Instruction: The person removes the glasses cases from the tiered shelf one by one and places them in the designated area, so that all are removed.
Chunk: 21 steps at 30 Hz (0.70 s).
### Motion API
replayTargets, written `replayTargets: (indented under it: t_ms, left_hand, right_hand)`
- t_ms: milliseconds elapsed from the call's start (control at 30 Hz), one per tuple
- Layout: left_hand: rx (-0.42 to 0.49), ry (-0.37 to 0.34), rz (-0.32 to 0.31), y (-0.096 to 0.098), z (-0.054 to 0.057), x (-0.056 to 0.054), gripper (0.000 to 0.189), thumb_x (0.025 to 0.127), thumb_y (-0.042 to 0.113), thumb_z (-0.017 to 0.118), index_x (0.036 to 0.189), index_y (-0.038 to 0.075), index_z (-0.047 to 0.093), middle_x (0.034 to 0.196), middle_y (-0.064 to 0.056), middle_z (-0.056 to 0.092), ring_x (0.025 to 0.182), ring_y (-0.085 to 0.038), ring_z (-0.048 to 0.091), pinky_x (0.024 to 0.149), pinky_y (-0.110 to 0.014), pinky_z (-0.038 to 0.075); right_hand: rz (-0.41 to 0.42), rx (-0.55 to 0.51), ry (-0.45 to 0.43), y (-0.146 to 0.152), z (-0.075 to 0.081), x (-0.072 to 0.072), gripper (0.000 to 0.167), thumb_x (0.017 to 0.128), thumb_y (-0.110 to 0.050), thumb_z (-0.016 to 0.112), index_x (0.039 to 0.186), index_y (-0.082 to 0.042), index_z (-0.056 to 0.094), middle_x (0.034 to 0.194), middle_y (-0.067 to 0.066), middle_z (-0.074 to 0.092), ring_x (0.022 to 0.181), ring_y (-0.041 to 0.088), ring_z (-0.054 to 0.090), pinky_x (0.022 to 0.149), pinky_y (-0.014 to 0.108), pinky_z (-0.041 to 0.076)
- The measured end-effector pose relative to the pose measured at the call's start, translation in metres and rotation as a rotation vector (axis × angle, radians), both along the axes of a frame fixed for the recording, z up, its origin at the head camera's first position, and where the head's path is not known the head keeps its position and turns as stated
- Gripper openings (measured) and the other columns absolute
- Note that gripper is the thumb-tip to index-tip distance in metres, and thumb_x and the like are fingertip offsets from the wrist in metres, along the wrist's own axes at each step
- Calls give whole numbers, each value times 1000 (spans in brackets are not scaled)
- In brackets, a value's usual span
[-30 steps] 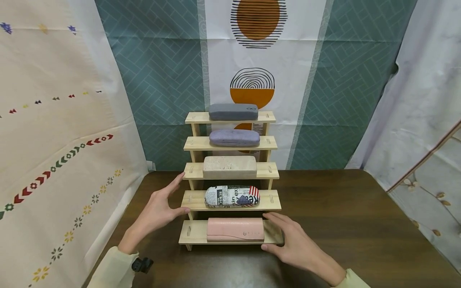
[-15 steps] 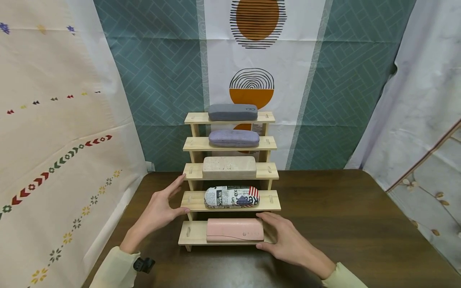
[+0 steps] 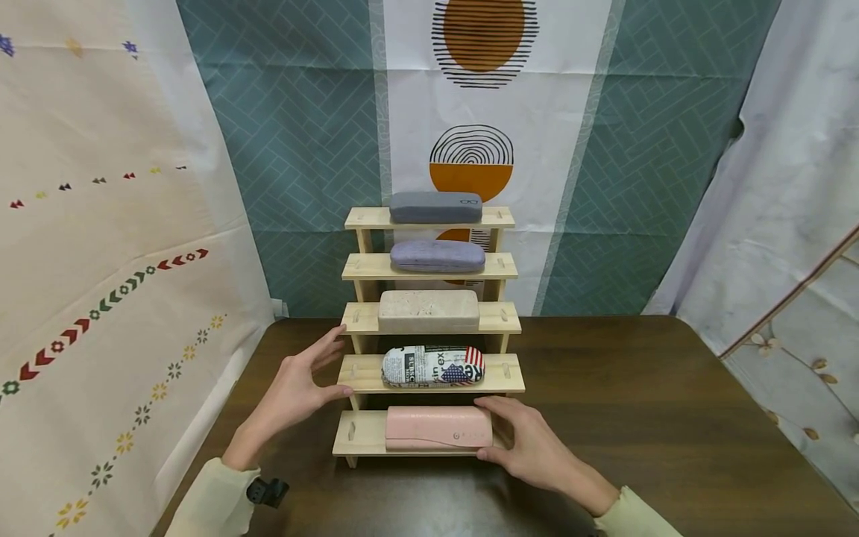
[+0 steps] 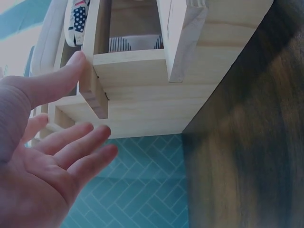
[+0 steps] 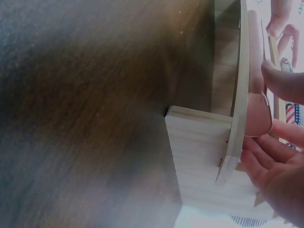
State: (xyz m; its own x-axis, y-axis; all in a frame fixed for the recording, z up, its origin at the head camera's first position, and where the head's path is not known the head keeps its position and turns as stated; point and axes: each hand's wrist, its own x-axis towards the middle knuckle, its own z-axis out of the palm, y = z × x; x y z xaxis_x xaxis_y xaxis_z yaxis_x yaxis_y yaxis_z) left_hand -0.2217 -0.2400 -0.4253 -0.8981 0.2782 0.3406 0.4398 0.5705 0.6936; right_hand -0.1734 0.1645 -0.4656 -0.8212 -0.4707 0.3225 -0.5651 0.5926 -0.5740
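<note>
A pink glasses case (image 3: 436, 429) lies on the lowest step of a wooden tiered stand (image 3: 361, 434). My right hand (image 3: 530, 444) holds its right end, thumb at the front edge and index finger at the back. In the right wrist view, the thumb and fingers (image 5: 273, 154) straddle the end of the pink case (image 5: 259, 114). My left hand (image 3: 295, 388) is at the stand's left side, fingers extended. Its thumb touches the end of the second step from the bottom, and its fingertips are by the step above. In the left wrist view, no case is in the left hand (image 4: 52, 166).
Above, each on its own step, lie a newsprint-and-flag patterned case (image 3: 432, 367), a cream case (image 3: 428, 311), a lavender case (image 3: 438, 256) and a grey case (image 3: 435, 207). The stand is on a dark wooden table (image 3: 624, 418), before a patterned cloth backdrop (image 3: 644, 186).
My right hand has moved left from beside the pink glasses case onto its right end. The left hand stays at the stand's left side. The cases stay in their places.
</note>
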Motion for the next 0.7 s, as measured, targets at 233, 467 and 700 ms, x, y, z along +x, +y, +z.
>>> replayTargets:
  t_ms: [233, 467, 700]
  left_hand:
    - [63, -23, -13, -4, -2, -2, 106, 76, 3, 95, 165, 22, 40, 139, -21, 65, 126, -36, 65, 95, -61, 57]
    - [82, -34, -29, -7, -3, -4, 106, 76, 2, 95, 164, 23, 41, 134, -19, 69, 124, -36, 67, 97, -55, 57]
    - [101, -45, -52, -10, -5, -7, 107, 76, 3, 95, 165, 22, 40, 134, -20, 68, 126, -37, 65, 100, -54, 56]
  right_hand:
    - [-3, 4, -16, -2, 2, 1, 62, 80, -11, 94, 136, -5, 68, 137, 3, 67, 125, 24, 62, 104, 49, 53]
    - [-21, -9, -22, -1, 1, 2, 60, 78, -6, 94, 133, -6, 70, 136, 4, 67, 126, 25, 62, 105, 51, 53]
    - [-26, -38, -81, -4, -2, 2, 64, 78, -11, 95, 136, -7, 69, 138, 3, 66, 129, 25, 61, 106, 51, 52]
